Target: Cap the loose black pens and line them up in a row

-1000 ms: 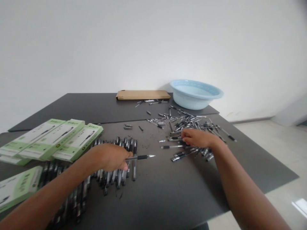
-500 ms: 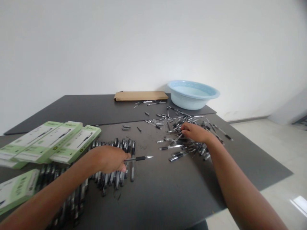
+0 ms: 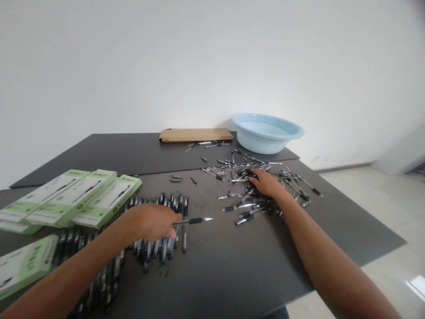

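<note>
My left hand [image 3: 157,220] is closed around an uncapped gel pen [image 3: 195,220]. The pen lies level, its black grip and silver tip pointing right. Beneath that hand is a row of capped pens [image 3: 164,252] laid side by side, partly covered by my wrist and fingers. On the right, my right hand [image 3: 266,182] rests on a loose heap of pen parts [image 3: 245,206], thumb apart from the fingers. The fingertips dip among clear barrels with black grips, so they are partly hidden; I see nothing held there.
Several green and white pen boxes [image 3: 106,201] lie at the left, with more pens under my forearm. A light blue basin [image 3: 267,133] and a flat cardboard piece [image 3: 195,135] stand at the back by the wall. Small black caps [image 3: 175,178] lie mid-table [image 3: 226,270].
My right hand has moved a little farther back over the heap, its thumb and fingers spreading apart. Some pen parts beneath it have shifted. My left hand keeps its pen almost still.
</note>
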`<state>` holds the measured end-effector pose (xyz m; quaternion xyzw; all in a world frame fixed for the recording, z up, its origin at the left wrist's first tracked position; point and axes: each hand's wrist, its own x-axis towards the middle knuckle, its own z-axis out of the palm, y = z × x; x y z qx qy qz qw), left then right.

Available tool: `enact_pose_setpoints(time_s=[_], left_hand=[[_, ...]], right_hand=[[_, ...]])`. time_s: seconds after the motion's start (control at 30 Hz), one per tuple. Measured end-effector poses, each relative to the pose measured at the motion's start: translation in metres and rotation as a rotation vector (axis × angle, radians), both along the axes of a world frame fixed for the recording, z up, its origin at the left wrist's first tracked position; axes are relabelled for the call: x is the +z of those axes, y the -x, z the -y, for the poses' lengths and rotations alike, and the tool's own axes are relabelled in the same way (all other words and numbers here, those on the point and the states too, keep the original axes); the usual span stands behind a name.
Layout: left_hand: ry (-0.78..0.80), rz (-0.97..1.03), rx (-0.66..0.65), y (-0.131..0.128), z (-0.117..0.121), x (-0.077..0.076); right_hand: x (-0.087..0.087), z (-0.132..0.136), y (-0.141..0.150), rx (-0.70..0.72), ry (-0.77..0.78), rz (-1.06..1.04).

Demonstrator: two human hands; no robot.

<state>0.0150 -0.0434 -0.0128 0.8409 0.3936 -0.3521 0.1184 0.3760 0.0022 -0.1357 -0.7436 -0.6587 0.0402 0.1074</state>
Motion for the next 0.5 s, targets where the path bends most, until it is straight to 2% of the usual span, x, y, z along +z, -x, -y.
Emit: enact_pose_setpoints(time_s=[0.27,0.5], left_hand=[[0.007,0.014,0.015,0.0,0.0,0.0],[-0.01,0.03,-0.004,0.002,-0.002,-0.005]], right_hand=[[0.01,-0.001,-0.015,0.02,0.021,0.007],[0.011,-0.001,-0.015,-0.035,-0.029,0.027]])
